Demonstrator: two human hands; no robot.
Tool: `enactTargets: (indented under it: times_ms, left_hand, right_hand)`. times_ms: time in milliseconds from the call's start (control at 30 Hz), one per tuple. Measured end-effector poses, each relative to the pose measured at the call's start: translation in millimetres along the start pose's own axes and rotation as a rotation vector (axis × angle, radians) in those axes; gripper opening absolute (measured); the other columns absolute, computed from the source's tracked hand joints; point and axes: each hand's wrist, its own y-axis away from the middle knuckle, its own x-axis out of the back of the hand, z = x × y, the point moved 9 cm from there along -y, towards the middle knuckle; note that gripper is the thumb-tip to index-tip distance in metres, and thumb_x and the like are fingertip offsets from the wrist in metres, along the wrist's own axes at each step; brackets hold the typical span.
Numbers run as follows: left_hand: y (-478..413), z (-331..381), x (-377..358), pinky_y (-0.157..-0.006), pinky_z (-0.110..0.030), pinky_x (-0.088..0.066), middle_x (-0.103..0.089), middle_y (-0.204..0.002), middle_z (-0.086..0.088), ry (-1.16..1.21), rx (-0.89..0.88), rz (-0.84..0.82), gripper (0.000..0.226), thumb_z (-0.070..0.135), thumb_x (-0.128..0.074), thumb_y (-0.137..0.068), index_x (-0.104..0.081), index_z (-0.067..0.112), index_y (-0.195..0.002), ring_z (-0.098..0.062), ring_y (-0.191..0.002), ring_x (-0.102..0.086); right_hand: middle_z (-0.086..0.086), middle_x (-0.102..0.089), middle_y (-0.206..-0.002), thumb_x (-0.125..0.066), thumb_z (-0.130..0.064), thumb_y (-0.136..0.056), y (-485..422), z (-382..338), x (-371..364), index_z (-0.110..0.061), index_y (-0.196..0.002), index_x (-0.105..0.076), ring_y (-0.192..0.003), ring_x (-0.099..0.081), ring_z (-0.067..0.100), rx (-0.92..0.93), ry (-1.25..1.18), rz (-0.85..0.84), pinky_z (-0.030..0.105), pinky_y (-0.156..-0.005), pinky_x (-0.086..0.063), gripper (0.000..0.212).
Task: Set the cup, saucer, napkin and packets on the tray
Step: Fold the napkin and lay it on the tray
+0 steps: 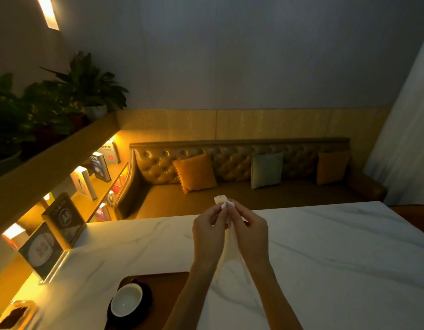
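Note:
A white napkin (230, 244) hangs in the air above the marble table, pinched at its top by both hands. My left hand (207, 231) and my right hand (250, 232) meet at its upper corner, fingertips together. Lower left, a white cup (126, 302) stands upright on a dark saucer (147, 298). The saucer sits on a brown wooden tray (165, 289), whose right part is hidden by my left forearm. No packets are visible.
The white marble table (337, 253) stretches to the right. Framed signs (62, 219) stand at its left edge, and a tissue box (14, 315) sits at the lower left corner. Behind the table is a leather sofa (230, 163) with cushions; shelves with books are on the left.

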Motion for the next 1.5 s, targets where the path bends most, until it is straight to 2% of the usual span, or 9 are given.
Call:
enactTargets:
  times_ms: [233,433,533,733,867,967,1167,1267,1500]
  left_hand:
    - [10,7,21,-0.087,-0.029,-0.059,-0.074,-0.109,0.004,0.054,0.025,0.031,0.022,0.025,-0.050,-0.099,-0.069,0.031,-0.110,-0.012,-0.099,-0.070]
    - [29,16,20,-0.082,-0.020,-0.057,-0.075,-0.088,0.021,0.160,0.080,-0.077,0.023,0.028,-0.047,-0.097,-0.069,0.037,-0.095,-0.003,-0.095,-0.070]
    - [37,20,19,-0.098,-0.036,-0.052,-0.072,-0.105,0.015,0.074,0.067,-0.190,0.026,0.042,-0.049,-0.089,-0.069,0.035,-0.105,-0.011,-0.104,-0.065]
    - [18,17,68,-0.111,-0.044,-0.037,-0.039,-0.147,0.009,-0.295,0.014,0.046,0.058,0.041,-0.061,-0.087,-0.042,0.031,-0.141,-0.016,-0.137,-0.034]
    - [-2,15,53,-0.083,-0.017,-0.048,-0.062,-0.114,0.015,-0.270,0.047,-0.256,0.026,0.039,-0.061,-0.089,-0.059,0.035,-0.115,-0.013,-0.116,-0.059]
    - [-16,37,53,-0.077,-0.021,-0.054,-0.066,-0.098,0.009,-0.235,-0.052,-0.218,0.005,0.035,-0.060,-0.091,-0.062,0.031,-0.094,-0.012,-0.097,-0.067]
    - [-37,98,27,-0.060,-0.015,-0.056,-0.061,-0.100,0.004,-0.102,-0.187,-0.279,0.011,0.036,-0.046,-0.099,-0.051,0.026,-0.099,0.003,-0.081,-0.068]
    - [-50,124,17,-0.061,-0.021,-0.059,-0.063,-0.097,0.001,-0.020,-0.196,-0.275,0.016,0.039,-0.047,-0.098,-0.051,0.025,-0.104,-0.003,-0.076,-0.070]
    - [-33,15,6,-0.071,-0.033,-0.060,-0.077,-0.100,-0.001,0.429,0.310,-0.284,0.042,0.059,-0.045,-0.092,-0.076,0.031,-0.100,-0.019,-0.092,-0.074]
  right_hand:
    - [-0.014,-0.064,-0.120,-0.053,-0.040,-0.085,18,-16,-14,-0.036,-0.118,-0.059,-0.107,-0.062,0.002,0.192,0.114,-0.036,0.013,-0.086,-0.050,0.034]
    - [-0.008,-0.066,-0.111,-0.059,-0.031,-0.082,30,-21,-15,-0.019,-0.118,-0.064,-0.099,-0.061,0.003,0.325,0.175,-0.048,0.012,-0.081,-0.047,0.039]
    - [-0.019,-0.063,-0.109,-0.057,-0.035,-0.084,25,-15,-3,-0.024,-0.119,-0.064,-0.087,-0.062,-0.007,0.232,0.115,-0.036,0.011,-0.073,-0.051,0.037]
    - [-0.026,-0.071,-0.089,-0.056,-0.043,-0.083,2,-12,10,-0.042,-0.103,-0.060,-0.085,-0.068,-0.004,0.052,-0.127,-0.154,0.012,-0.056,-0.056,0.021]
    - [-0.033,-0.069,-0.093,-0.053,-0.042,-0.084,-16,-23,22,-0.043,-0.105,-0.059,-0.086,-0.068,-0.005,0.102,-0.123,-0.232,0.009,-0.057,-0.053,0.022]
    - [-0.033,-0.068,-0.094,-0.051,-0.040,-0.086,-31,-38,30,-0.043,-0.108,-0.057,-0.087,-0.067,-0.007,0.161,-0.083,-0.273,0.008,-0.059,-0.052,0.023]
    - [-0.024,-0.068,-0.097,-0.049,-0.032,-0.092,-58,-98,43,-0.027,-0.120,-0.054,-0.089,-0.068,-0.001,0.317,-0.067,-0.337,0.011,-0.064,-0.055,0.029]
    - [-0.011,-0.071,-0.102,-0.053,-0.034,-0.093,-68,-98,40,-0.022,-0.124,-0.056,-0.094,-0.070,0.009,0.180,-0.123,-0.441,0.021,-0.068,-0.060,0.034]
    - [0.010,-0.074,-0.101,-0.061,-0.037,-0.090,-55,-32,34,-0.015,-0.109,-0.068,-0.089,-0.074,0.026,-0.167,-0.331,-0.379,0.037,-0.072,-0.062,0.030]
